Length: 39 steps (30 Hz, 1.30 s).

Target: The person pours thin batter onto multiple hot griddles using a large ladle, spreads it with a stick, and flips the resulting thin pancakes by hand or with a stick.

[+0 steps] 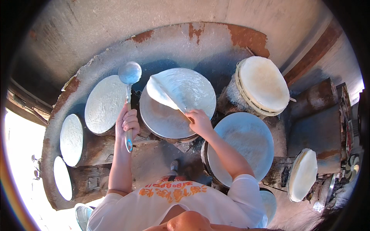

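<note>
My left hand (129, 122) grips the handle of a metal ladle (130, 73), held upright with its round bowl away from me. In front of me is a round griddle (162, 124). A thin white flatbread (190, 83) covers its far part, with its left edge lifted and folded over. My right hand (198, 122) is at the near end of that fold, fingers closed around a thin wooden stick, part of which is hidden under the sheet.
Pale sheets cover griddles at the left (105, 105), (71, 140). A bare griddle (245, 144) lies near my right forearm. Stacked round flatbreads (264, 83) rest on a woven tray at the back right; another stack (303, 174) stands at the far right. A curved wall edge (173, 31) runs behind.
</note>
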Tool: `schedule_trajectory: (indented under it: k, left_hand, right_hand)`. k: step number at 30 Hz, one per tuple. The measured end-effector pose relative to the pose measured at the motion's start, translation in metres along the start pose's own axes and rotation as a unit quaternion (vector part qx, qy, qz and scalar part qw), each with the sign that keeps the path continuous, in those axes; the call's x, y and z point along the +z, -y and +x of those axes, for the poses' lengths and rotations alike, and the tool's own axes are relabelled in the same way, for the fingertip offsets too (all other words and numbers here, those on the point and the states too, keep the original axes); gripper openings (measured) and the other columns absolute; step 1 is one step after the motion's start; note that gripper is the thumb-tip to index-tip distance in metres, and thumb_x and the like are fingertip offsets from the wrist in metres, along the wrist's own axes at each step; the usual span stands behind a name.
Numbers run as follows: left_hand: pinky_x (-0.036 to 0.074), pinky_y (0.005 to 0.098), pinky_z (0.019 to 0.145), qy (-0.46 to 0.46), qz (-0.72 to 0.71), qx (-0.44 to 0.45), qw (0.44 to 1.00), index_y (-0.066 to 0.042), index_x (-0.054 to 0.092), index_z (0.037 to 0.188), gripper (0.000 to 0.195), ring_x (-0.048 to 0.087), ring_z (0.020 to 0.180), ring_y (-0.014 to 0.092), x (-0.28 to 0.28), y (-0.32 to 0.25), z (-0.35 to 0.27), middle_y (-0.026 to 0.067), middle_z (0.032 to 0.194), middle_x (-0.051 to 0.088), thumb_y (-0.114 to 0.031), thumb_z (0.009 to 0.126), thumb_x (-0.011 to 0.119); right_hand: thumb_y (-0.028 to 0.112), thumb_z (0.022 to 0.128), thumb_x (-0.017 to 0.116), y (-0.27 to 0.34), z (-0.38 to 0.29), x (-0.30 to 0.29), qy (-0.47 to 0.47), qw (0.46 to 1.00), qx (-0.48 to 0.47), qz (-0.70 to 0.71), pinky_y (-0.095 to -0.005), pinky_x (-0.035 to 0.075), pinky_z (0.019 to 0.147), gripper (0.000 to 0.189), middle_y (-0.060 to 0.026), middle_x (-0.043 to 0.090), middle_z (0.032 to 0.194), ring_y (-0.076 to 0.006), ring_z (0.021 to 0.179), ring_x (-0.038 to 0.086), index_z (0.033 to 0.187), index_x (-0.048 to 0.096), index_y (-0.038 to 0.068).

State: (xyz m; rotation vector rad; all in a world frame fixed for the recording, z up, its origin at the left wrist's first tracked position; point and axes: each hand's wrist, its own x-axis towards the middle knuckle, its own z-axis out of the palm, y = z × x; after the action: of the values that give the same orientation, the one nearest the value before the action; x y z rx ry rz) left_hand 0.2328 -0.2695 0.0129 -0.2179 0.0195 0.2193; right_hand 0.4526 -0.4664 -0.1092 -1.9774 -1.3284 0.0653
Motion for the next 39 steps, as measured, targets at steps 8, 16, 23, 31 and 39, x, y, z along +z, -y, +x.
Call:
schedule_trajectory:
  k: [8,16,23,31,39]
  left_hand:
    - [0.027,0.0156,0.034,-0.125,0.202,0.176,0.955,-0.025,0.05,0.117,0.021,0.03,0.043,0.002,-0.014,-0.01,-0.006,-0.0043,0.064,0.033,-0.018,0.099,0.042]
    - [0.026,0.0153,0.034,-0.279,0.356,0.22,0.865,-0.031,0.034,0.139,0.049,0.031,0.044,0.002,-0.012,-0.007,-0.039,-0.0041,0.064,0.035,-0.011,0.097,0.046]
    - [0.026,0.0154,0.035,-0.303,0.381,0.21,0.848,-0.027,0.031,0.141,0.051,0.032,0.044,0.002,-0.019,0.008,-0.046,-0.004,0.063,0.034,-0.009,0.095,0.046]
    - [0.025,0.0159,0.038,-0.342,0.428,0.13,0.826,-0.03,0.032,0.141,0.054,0.031,0.045,0.003,-0.046,0.036,-0.062,-0.0039,0.063,0.033,-0.006,0.094,0.044]
    - [0.026,0.0168,0.037,-0.34,0.395,0.092,0.849,-0.033,0.034,0.138,0.051,0.032,0.045,0.004,-0.048,0.032,-0.051,-0.0033,0.062,0.035,-0.009,0.095,0.046]
  right_hand:
    - [0.0,0.069,0.062,-0.054,0.056,-0.033,-0.026,0.996,-0.048,-0.065,-0.0356,0.049,0.08,0.029,-0.0069,0.065,0.096,-0.0285,0.093,0.058,0.096,0.07,0.01]
    - [0.001,0.07,0.063,-0.066,0.042,-0.063,0.092,0.994,0.001,0.058,-0.0364,0.046,0.086,0.026,-0.009,0.064,0.099,-0.0286,0.098,0.057,0.094,0.069,0.009]
    - [0.0,0.066,0.067,-0.065,0.039,-0.057,0.165,0.978,-0.087,0.095,-0.0333,0.051,0.073,0.031,-0.0095,0.066,0.095,-0.0273,0.083,0.063,0.096,0.068,0.006]
    - [-0.001,0.065,0.066,-0.048,0.033,-0.057,0.2,0.966,-0.029,0.162,-0.0323,0.051,0.068,0.032,-0.0106,0.066,0.098,-0.0251,0.084,0.065,0.097,0.069,0.006]
    - [0.0,0.066,0.064,-0.042,-0.019,-0.051,0.084,0.995,-0.03,0.032,-0.0325,0.046,0.088,0.032,-0.0046,0.064,0.106,-0.0244,0.103,0.057,0.096,0.069,0.011]
